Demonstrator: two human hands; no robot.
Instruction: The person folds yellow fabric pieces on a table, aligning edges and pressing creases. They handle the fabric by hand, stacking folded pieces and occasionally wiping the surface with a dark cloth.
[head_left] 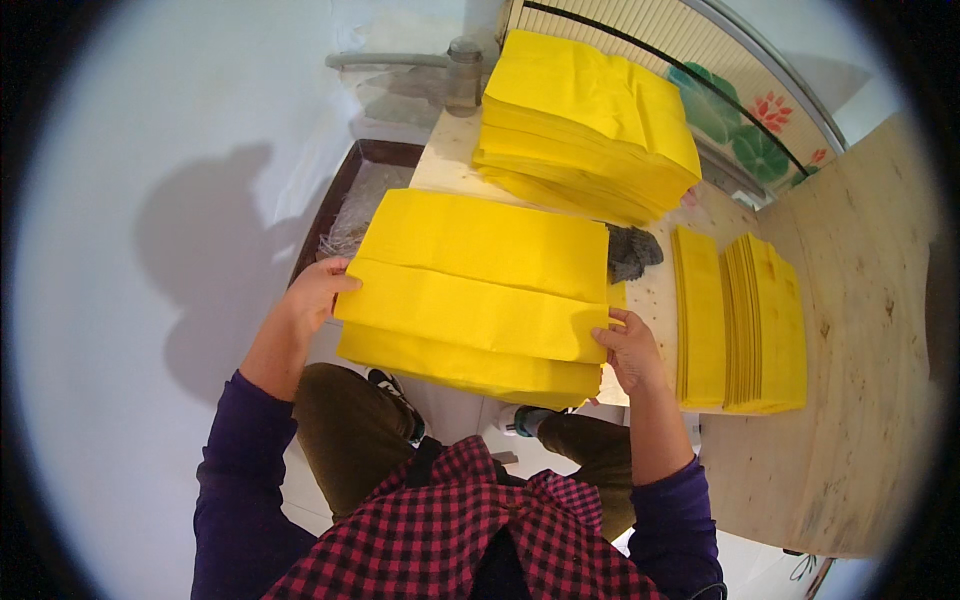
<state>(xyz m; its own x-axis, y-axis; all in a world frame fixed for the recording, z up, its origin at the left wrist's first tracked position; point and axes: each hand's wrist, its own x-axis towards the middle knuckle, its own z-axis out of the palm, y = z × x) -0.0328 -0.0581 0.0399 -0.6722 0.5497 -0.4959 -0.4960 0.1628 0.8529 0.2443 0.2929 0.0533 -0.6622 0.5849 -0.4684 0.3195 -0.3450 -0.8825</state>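
A yellow felt-like cloth lies across the front of a pile of yellow cloth, its near part folded back in a wide band. My left hand pinches the band's left end between thumb and fingers. At the opposite end, my right hand grips the band's right corner. The fold runs nearly straight between both hands. How many layers lie below the band is hidden.
Behind stands a tall stack of yellow cloth on a wooden table. A dark grey crumpled cloth and a jar are near it. Folded yellow bundles stand at right beside a wooden board. A brown-rimmed tray is left.
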